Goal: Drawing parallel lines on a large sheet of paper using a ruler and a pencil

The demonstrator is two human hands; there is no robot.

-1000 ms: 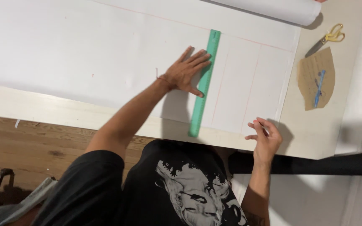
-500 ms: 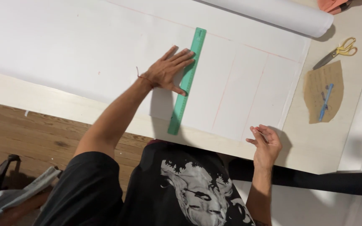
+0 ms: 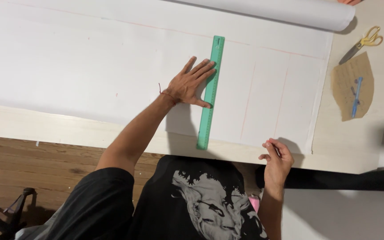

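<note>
Flat, the left hand point(image 3: 188, 85) presses a long green plastic ruler point(image 3: 210, 92) onto smooth white paper point(image 3: 67, 58).

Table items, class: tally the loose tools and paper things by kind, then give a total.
Green ruler: 1
Scissors: 1
Blue pen: 1
Brown paper cutout: 1
White paper sheet: 1
White paper roll: 1
Total: 6

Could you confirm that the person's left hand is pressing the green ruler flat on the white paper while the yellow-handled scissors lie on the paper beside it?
Not quite. In the head view the left hand does press the green ruler on the white paper, but the yellow-handled scissors lie off the paper, on the bare table at the far right, above a brown paper piece.
</note>
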